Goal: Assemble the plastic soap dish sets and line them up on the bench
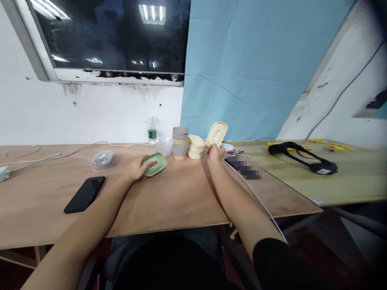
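Observation:
My left hand [139, 167] grips a shallow green oval dish [157, 169] by its left side, thumb over the rim and the inside turned toward me. It is held low over the tabletop; I cannot tell whether it touches. My right hand [215, 152] pinches the lower end of a cream oval dish or lid [218, 132], tilted nearly upright. Left of that hand stands a stack of cream pieces [195, 146]. Beside it rises a stack of grey and peach containers [180, 143], with clear plastic cups or containers [165, 146] at its left.
A water bottle [152, 132] stands by the wall. On the brown table [169, 205] lie a black phone [85, 195], a round grey-and-clear case [103, 160] and white cables. A pixelated dark device [243, 167] lies right of my right hand. A black strap-like frame [304, 158] rests farther right.

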A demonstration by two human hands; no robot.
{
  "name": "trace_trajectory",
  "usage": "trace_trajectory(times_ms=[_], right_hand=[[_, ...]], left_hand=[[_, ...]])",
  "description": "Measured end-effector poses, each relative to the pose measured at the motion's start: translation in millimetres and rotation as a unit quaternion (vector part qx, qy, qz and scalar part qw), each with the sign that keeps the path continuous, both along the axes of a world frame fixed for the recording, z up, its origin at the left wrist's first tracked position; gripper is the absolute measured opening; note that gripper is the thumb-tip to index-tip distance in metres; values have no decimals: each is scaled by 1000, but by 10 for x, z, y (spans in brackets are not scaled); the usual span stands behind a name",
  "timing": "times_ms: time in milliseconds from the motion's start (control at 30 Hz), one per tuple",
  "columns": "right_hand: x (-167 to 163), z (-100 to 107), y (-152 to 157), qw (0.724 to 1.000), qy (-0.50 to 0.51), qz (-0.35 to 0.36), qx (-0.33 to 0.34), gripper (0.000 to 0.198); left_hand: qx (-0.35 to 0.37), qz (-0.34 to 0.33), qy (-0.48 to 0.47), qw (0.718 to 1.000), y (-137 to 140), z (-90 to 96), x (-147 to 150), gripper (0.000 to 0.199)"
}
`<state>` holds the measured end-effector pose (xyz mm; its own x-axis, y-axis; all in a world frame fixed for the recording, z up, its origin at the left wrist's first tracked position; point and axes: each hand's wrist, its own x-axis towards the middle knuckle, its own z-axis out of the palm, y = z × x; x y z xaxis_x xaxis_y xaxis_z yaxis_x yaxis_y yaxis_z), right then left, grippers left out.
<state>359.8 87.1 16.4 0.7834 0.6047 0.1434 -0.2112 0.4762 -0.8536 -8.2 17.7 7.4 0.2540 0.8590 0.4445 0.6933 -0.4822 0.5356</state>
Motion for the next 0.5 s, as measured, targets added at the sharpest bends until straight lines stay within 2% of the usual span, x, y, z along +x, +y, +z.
trace_trajectory(times_ms=[100,233,500], right_hand=[[-12,8,16,999,-8,49,0,18],[-22,3,39,995,-9,96,-13,15],[0,23,63,995,-33,95,-17,12]], left_hand=[[2,-1,3,1000,0,-3,0,65],[6,1,-1,1000,-2,-11,10,64],[5,-22,0,1000,-12,-4,27,62]])
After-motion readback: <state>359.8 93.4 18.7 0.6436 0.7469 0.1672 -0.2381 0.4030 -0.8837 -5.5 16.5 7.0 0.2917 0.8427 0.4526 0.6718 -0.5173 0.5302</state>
